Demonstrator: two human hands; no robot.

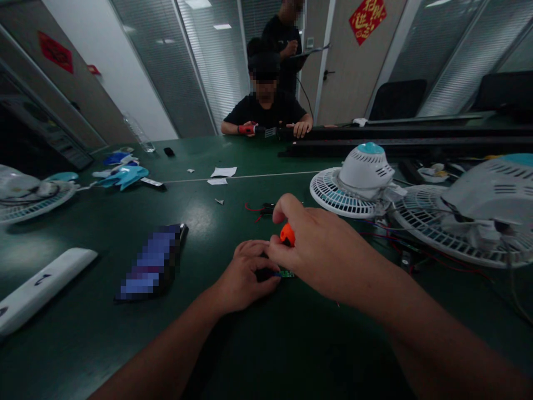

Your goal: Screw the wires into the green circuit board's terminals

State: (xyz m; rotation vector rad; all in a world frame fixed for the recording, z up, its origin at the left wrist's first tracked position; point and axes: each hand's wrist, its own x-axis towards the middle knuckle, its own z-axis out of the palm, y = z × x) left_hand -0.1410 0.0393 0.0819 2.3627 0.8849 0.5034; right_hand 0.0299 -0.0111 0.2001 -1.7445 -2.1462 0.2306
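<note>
My right hand is curled around a small orange object, perhaps a tool handle; its lower end is hidden. My left hand rests on the green table, fingers bent, thumb and fingertips at a small green circuit board. The two hands touch or nearly touch above the board. Just beyond them lies a small black part with red wires.
White fan parts with loose wires lie on the right, another fan part far left. A phone and white panel lie left. Across the table sits a person, with another person standing behind.
</note>
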